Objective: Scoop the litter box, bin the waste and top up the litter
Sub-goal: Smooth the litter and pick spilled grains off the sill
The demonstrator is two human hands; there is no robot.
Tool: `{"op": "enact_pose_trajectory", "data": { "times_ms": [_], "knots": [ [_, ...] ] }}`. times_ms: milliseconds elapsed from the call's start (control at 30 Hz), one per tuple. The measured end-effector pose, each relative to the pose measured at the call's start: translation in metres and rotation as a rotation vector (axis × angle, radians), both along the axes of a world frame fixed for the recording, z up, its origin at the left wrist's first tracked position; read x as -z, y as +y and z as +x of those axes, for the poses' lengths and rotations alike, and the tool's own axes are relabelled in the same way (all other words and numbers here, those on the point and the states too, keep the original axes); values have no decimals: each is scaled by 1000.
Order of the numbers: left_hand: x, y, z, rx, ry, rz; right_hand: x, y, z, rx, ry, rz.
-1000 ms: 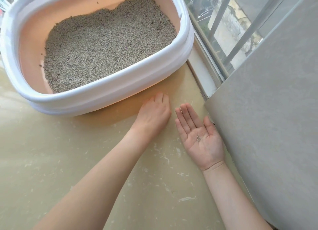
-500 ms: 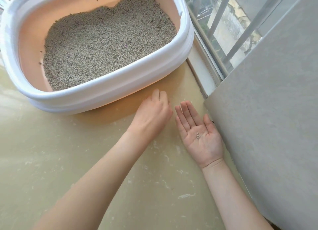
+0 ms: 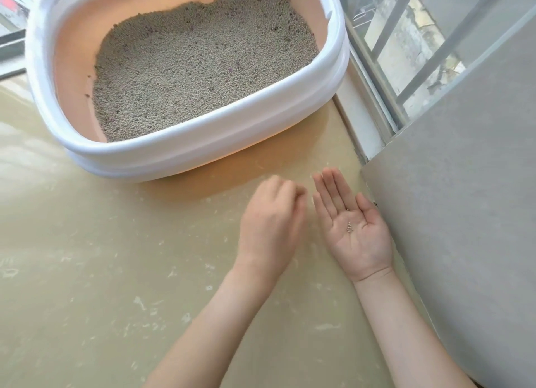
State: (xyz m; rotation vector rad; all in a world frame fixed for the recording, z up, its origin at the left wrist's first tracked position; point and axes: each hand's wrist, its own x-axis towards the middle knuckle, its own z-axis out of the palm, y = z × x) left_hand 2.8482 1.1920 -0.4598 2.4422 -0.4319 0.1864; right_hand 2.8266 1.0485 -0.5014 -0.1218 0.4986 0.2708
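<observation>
1. While the right hand (image 3: 354, 228) lies palm up on the floor beside the grey wall panel (image 3: 464, 213), fingers straight and together, a few stray litter granules (image 3: 349, 227) sit in its palm.
2. A second ago the left hand (image 3: 271, 226) was flat near the litter box (image 3: 203, 152), fingertips on the floor tile (image 3: 101, 271); it has since lifted and swung towards the open palm, blurred with motion.
3. Its fingers look curled, as if pinching; whether a granule is between them I cannot tell.
4. The box itself has not moved: white rim, peach inside, standing in the corner by the window frame (image 3: 374, 103), with grey litter (image 3: 200, 65) spread fairly evenly and no clumps visible.
5. Judgement: scooping and topping up seem done, and this is the tidy-up of spilled grains, gathered one by one into the palm, likely for tipping into the box or bin.
6. No scoop or bin is in view.
</observation>
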Motion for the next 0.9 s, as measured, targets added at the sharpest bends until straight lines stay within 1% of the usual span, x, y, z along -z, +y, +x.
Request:
{"op": "enact_pose_trajectory", "data": {
  "times_ms": [100,167,267,467,633,700,833,900],
  "knots": [
    [16,37,11,-195,52,64,-1,0,1,0,-14,-4],
    [24,48,17,-227,97,110,0,1,1,-2,-24,-10],
    [28,47,22,-201,123,148,0,1,2,-1,-30,-21],
    [26,36,34,-128,66,226,-2,2,1,-5,-20,-20],
    [27,28,47,-31,-24,455,-2,2,2,-1,-18,-19],
    [31,24,54,-39,-22,450,-2,2,2,1,-28,-27],
    [30,12,68,-87,82,298,0,1,1,5,-32,-14],
    [28,4,74,-64,98,290,0,1,1,6,-35,-2]
  ]
}}
